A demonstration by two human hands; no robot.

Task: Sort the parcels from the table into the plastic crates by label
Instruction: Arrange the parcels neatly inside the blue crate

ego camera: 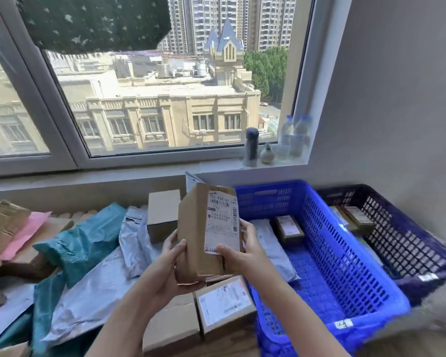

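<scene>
both hands hold one cardboard parcel (201, 233) upright above the table pile, label (222, 224) facing the camera. left hand (171, 264) grips its lower left edge, fingers curled round it; right hand (242, 249) grips the lower right edge, thumb on the label. blue crate (345, 256) just right holds a small box (290, 229) and a grey mailer (271, 249); dark crate (407, 243) beyond it holds boxes
</scene>
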